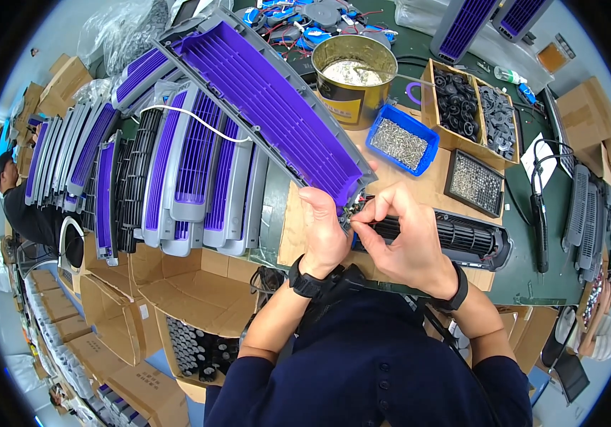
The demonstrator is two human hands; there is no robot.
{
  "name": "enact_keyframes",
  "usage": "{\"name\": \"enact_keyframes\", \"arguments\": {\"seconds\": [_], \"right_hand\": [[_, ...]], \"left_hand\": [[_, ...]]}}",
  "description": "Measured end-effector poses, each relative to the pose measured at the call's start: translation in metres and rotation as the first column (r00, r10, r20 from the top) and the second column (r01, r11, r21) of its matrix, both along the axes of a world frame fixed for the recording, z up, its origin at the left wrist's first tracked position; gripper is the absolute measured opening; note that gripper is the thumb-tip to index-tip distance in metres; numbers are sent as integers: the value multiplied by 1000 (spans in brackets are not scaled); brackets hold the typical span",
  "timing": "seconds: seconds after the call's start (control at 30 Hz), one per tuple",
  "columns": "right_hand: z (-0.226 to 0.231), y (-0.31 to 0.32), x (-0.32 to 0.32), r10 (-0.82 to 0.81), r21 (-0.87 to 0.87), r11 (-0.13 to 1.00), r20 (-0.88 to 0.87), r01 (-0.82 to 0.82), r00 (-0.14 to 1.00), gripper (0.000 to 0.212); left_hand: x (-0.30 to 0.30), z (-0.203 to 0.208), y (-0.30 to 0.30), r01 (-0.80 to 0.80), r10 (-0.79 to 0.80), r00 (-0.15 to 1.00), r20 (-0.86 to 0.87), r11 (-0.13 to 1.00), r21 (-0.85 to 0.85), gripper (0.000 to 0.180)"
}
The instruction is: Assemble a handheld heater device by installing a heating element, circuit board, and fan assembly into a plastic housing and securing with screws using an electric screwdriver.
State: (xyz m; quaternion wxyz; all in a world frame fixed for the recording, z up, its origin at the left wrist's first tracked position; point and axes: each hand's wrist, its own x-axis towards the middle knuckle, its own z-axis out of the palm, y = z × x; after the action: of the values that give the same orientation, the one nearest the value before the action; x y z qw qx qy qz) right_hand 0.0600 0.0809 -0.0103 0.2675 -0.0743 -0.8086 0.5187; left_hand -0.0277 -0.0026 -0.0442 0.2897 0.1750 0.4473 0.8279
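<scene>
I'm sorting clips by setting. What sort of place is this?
Most likely a factory assembly bench: rows of identical purple-and-grey grille panels, a blue tray of screws, and cardboard boxes of black parts.

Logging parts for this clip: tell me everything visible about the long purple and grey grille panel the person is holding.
The grille panel is a long, slightly curved plastic piece: a grey frame around a purple slatted face. It slants from the upper left down to the hands. The left hand grips its near end, while the right hand pinches something small at that end; what it is cannot be made out. Similar panels lie stacked beneath it.
</scene>
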Motion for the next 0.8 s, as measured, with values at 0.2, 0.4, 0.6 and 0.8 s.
{"name": "enact_keyframes", "arguments": {"seconds": [0.2,0.4,0.6,0.8], "right_hand": [[0,2,-2,-5,197,980,47,-4,999,34],[-3,2,1,-21,138,990,25,17,999,29],[-8,3,1,-14,400,916,-74,42,997,33],[25,28,-1,154,447,884,-1,-138,988,33]], "left_hand": [[0,2,4,-38,32,995,-99,997,-66,107],[1,-4,2,-4,4,1000,30,1000,1,108],[-4,-3,3,9,-15,998,-68,996,-85,106],[3,-3,1,-12,2,979,-202,999,-49,92]]}}
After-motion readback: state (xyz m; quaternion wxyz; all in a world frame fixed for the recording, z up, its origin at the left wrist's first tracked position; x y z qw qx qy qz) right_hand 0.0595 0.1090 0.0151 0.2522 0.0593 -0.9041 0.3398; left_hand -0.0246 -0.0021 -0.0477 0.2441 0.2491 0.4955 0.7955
